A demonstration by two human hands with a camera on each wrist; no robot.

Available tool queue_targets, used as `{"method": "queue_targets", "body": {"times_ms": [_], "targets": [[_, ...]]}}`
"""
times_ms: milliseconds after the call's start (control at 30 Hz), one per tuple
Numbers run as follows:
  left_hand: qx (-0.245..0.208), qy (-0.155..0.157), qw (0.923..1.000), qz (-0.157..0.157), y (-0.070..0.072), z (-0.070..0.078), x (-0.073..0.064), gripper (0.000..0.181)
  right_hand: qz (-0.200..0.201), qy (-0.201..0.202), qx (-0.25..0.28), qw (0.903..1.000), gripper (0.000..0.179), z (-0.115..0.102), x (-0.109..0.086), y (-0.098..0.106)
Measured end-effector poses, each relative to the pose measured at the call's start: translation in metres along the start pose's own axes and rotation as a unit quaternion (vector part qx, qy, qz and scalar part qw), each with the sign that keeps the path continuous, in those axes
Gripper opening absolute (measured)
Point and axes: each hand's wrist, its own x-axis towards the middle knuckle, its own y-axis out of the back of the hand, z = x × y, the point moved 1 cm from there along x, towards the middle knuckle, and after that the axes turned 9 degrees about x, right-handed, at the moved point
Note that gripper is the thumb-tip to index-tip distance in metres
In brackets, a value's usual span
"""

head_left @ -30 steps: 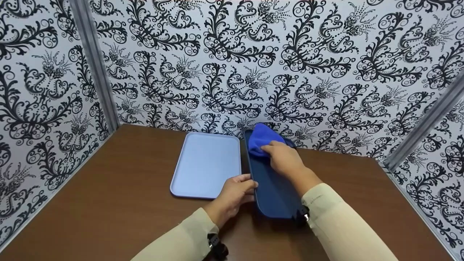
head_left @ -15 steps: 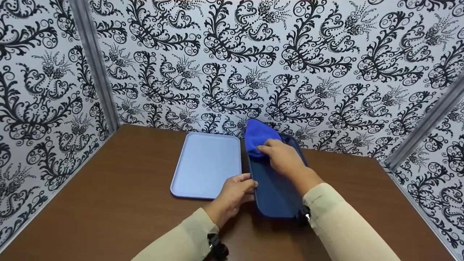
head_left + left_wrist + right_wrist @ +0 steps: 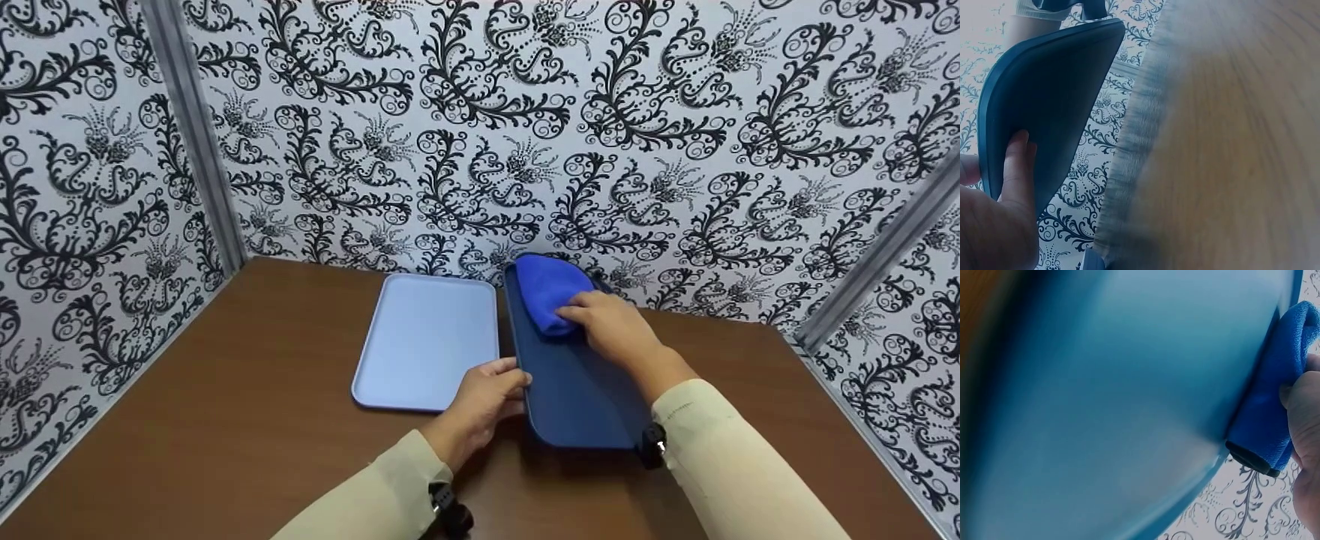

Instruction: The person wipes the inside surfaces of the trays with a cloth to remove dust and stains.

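My left hand (image 3: 484,399) grips the left rim of a dark blue tray (image 3: 570,397), thumb on top and fingers against the underside, as the left wrist view shows. The tray is lifted and tilted above the table. My right hand (image 3: 616,324) holds a folded blue cloth (image 3: 549,291) against the tray's far end. In the right wrist view the cloth (image 3: 1266,399) is bunched under the thumb and lies on the tray's surface (image 3: 1129,382) near its edge. My right forearm hides part of the tray's right side.
A light blue tray (image 3: 431,341) lies flat on the brown table (image 3: 247,420), left of the dark one. Behind the table's far edge stands a patterned wall (image 3: 480,150), with more wall panels at both sides.
The cloth first slid left and away to the tray's far left corner, then came back right and nearer with my right hand. My left hand kept its place on the rim.
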Motion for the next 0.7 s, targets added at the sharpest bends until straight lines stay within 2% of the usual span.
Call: {"method": "queue_targets", "body": {"times_ms": [167,333,700], "targets": [[-0.002,-0.005,1.0000,-0.006,0.000,-0.001,0.001,0.045,-0.007,-0.022,-0.002,0.9997,0.039,0.013,-0.010,0.000],[0.001,-0.003,1.0000,-0.003,0.001,-0.002,0.001,0.045,-0.028,-0.066,0.003,0.9974,0.040,0.021,-0.018,0.000],[0.007,-0.001,1.0000,-0.001,-0.001,-0.002,0.001,0.046,-0.060,-0.150,-0.011,0.9867,0.047,0.017,-0.018,-0.006]]}}
